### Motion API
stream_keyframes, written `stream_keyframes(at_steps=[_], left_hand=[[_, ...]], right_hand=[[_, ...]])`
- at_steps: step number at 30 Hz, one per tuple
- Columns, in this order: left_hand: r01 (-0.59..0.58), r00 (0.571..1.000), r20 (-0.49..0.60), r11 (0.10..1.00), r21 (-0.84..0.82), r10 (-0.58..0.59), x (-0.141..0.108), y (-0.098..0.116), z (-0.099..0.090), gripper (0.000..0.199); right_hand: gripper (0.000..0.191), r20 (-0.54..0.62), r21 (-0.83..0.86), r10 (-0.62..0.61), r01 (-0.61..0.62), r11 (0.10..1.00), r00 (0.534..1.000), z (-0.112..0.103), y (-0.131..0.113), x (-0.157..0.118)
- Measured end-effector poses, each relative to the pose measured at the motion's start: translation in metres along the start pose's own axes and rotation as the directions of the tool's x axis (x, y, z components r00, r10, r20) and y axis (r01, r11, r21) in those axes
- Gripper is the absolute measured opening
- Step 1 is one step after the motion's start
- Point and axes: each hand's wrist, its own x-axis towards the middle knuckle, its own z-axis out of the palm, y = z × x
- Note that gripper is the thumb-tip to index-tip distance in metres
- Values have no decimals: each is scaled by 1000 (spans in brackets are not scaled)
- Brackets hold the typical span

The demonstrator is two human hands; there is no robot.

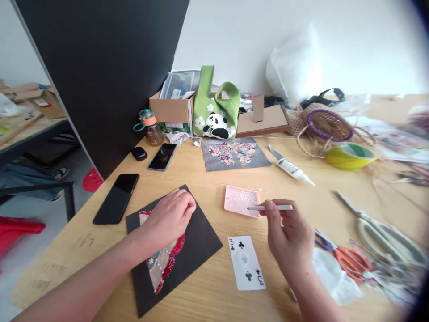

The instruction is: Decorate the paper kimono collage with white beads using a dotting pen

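My right hand point(288, 237) pinches a slim white pencil-like stick point(253, 208), its tip over the near right part of a shallow pink tray point(226, 203). Tiny white beads point(243, 197) lie scattered in the tray. Below it, a three of clubs playing card point(248, 279) bears a small clear blob near its middle. My left hand point(169, 217) is closed, with no object showing in it, and rests over a black sheet point(197, 243). Partly hidden beneath that hand and forearm is a red-edged, beaded fabric piece point(164, 264) on the sheet.
Two phones point(117, 199) and a bottle point(152, 129) stand or lie at left. Behind are a grey sheet with floral fabric point(231, 152), a glue tube point(291, 170) and a green panda bag point(216, 112). Scissors point(351, 261), shears point(378, 232) and yellow tape point(348, 156) lie at right.
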Motion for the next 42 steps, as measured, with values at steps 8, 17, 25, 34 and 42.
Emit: stream_keyframes(at_steps=[8, 17, 25, 34, 42], left_hand=[[-154, 974, 148, 981, -120, 171, 81, 59, 28, 11], [-160, 967, 179, 978, -131, 182, 91, 53, 36, 10], [-343, 914, -265, 934, -97, 308, -45, 43, 12, 28], [-352, 855, -439, 931, -99, 277, -71, 41, 56, 37], [-322, 853, -440, 947, -19, 281, -77, 32, 79, 38]], right_hand=[[28, 5, 22, 51, -51, 998, 999, 0, 6, 6], [25, 75, 52, 41, -45, 998, 996, 5, 15, 6], [23, 153, 25, 99, -104, 994, 983, 7, 12, 11], [23, 254, -120, 36, -5, 993, 967, 39, 15, 16], [22, 270, -208, -30, 89, 974, 962, 41, 19, 12]])
